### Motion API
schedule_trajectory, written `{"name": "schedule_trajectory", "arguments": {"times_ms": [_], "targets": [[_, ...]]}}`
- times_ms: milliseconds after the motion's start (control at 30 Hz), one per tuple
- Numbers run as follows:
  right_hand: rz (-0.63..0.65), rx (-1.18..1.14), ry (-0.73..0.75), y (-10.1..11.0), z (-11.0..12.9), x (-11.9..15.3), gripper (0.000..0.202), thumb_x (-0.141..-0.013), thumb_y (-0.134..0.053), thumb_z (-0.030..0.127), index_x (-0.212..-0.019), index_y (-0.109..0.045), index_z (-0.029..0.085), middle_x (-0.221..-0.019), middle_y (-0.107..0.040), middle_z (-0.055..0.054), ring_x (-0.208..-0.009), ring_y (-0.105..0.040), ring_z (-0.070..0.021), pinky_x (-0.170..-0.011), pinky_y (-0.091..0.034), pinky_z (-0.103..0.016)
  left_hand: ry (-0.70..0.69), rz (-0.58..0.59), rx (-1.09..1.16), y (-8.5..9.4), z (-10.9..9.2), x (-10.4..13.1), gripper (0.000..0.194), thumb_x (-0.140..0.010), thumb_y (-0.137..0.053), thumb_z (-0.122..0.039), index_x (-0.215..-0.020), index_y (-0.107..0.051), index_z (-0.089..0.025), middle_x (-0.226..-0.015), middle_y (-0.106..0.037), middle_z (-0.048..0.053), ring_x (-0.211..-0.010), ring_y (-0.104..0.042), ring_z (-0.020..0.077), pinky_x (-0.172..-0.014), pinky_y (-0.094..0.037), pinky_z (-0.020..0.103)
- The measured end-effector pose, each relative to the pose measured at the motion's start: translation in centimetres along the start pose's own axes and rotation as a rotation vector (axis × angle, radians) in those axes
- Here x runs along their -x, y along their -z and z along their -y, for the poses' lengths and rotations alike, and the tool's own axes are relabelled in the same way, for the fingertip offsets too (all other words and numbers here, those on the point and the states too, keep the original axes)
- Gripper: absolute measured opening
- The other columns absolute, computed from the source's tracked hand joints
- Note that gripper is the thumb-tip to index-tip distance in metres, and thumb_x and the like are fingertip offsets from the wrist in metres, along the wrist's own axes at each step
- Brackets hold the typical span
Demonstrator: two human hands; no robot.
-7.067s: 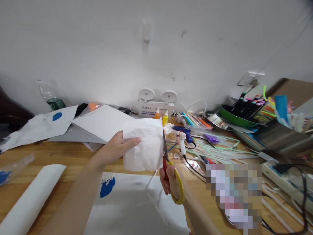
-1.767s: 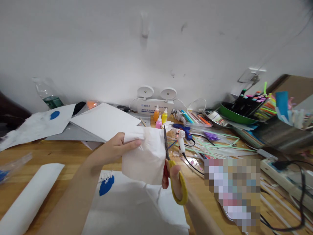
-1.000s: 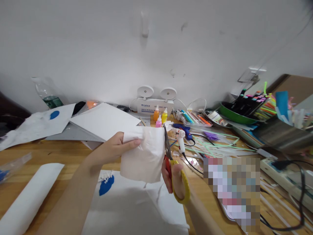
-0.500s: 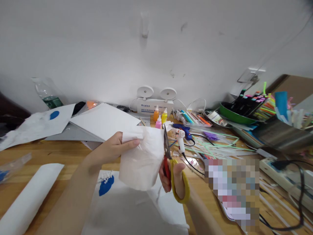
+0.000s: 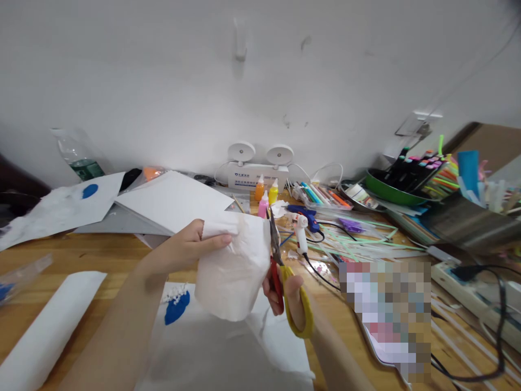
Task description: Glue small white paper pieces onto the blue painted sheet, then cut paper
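My left hand (image 5: 205,244) pinches a thin white sheet of tissue paper (image 5: 234,277) near its upper left, thumb on the front and fingers behind. My right hand (image 5: 287,293) grips scissors (image 5: 299,309) with one red and one yellow handle loop. The blades point up along the tissue paper's right edge and stand slightly apart at the tips. Below, a white sheet of paper (image 5: 195,353) lies on the table, bearing a blue patch (image 5: 177,309) with small white bits on it. Crumpled white tissue rests on that sheet's right side.
A white paper roll (image 5: 52,331) lies at left. Behind are stacked white sheets (image 5: 175,201), small paint bottles (image 5: 263,203), a white glue gun (image 5: 300,233) and a blue one (image 5: 305,216). At right are a green bowl of markers (image 5: 394,190), a power strip (image 5: 472,293) and cords.
The tissue paper has shifted slightly left and down at its lower edge. The scissors have moved a little left, and their blade tips now show a small gap.
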State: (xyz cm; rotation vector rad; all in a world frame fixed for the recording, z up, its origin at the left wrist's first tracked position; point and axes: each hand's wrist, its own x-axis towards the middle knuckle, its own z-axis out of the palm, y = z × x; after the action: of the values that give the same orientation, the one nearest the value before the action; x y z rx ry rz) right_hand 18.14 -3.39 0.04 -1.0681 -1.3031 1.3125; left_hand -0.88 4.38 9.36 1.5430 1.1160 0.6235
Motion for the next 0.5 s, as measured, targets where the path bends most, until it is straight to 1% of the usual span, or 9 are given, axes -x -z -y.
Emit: {"name": "schedule_trajectory", "arguments": {"times_ms": [100, 233, 367, 500], "targets": [[0.01, 0.019, 0.011, 0.0, 0.1, -0.1, 0.074, -0.052, -0.022, 0.087, -0.058, -0.043, 0.017, -0.042, -0.03, 0.007, -0.03, -0.031, -0.005, -0.031, -0.025, -0.019, -0.002, 0.03, 0.043, 0.0, -0.1, 0.0, 0.031, -0.065, -0.062, -0.041, -0.079, -0.062, -0.013, -0.073, -0.064, 0.004, -0.069, -0.058, 0.0188, -0.056, -0.046, 0.025], [0.003, 0.042, -0.017, 0.0, 0.0, -0.1, 0.074, -0.052, -0.021, 0.087, -0.056, -0.042, 0.017, -0.039, -0.031, 0.006, -0.029, -0.03, -0.0056, -0.031, -0.024, -0.02, 0.041, -0.079, 0.075, 0.0, -0.2, 0.0, 0.038, -0.062, -0.065, -0.042, -0.087, -0.06, -0.013, -0.08, -0.065, 0.004, -0.076, -0.06, 0.0216, -0.06, -0.047, 0.027], [0.048, 0.091, 0.011, 0.4, -0.3, 0.1, 0.072, -0.057, -0.019, 0.085, -0.057, -0.042, 0.017, -0.042, -0.032, 0.006, -0.032, -0.03, -0.0054, -0.033, -0.024, -0.02, 0.068, -0.1, 0.102, 0.3, 0.5, 0.0, 0.04, -0.06, -0.067, -0.041, -0.09, -0.059, -0.015, -0.083, -0.066, 0.005, -0.079, -0.061, 0.0243, -0.06, -0.047, 0.029], [0.075, 0.118, 0.065, 0.7, 0.1, 0.2, 0.071, -0.06, -0.019, 0.083, -0.057, -0.043, 0.016, -0.04, -0.032, 0.006, -0.032, -0.03, -0.0056, -0.034, -0.023, -0.019, 0.103, -0.147, 0.142, 0.6, 1.1, 0.0, 0.041, -0.058, -0.07, -0.038, -0.09, -0.056, -0.016, -0.08, -0.066, 0.003, -0.074, -0.062, 0.0228, -0.056, -0.047, 0.027]]}}
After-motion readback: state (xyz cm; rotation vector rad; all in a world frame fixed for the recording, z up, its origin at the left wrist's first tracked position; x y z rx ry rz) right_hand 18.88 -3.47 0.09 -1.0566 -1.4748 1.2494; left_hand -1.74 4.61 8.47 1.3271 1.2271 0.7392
